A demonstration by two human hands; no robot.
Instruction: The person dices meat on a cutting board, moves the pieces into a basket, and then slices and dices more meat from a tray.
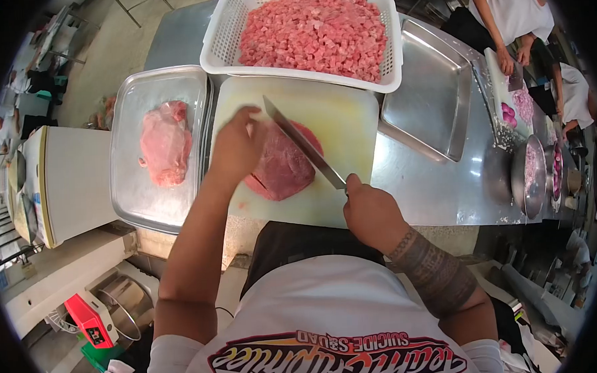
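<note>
My right hand (374, 213) is closed around the handle of a long knife (304, 143). Its blade slants up and to the left, crossing over a dark red slab of meat (283, 166). That meat lies on a white cutting board (346, 128), with a cut line visible near its lower left. At the meat's upper left, my left hand (239, 144) hovers with bent fingers apart, partly smeared by motion, and nothing shows in it. Left of the board, a paler piece of meat (166, 144) rests on a metal tray (128, 177).
A white perforated basket (222, 31) heaped with diced meat (315, 32) stands behind the board. To the right is a deep steel pan (421, 108) on the steel table (422, 191). Beyond it, people (514, 10) work near metal bowls (530, 176) and chopped onions (523, 107).
</note>
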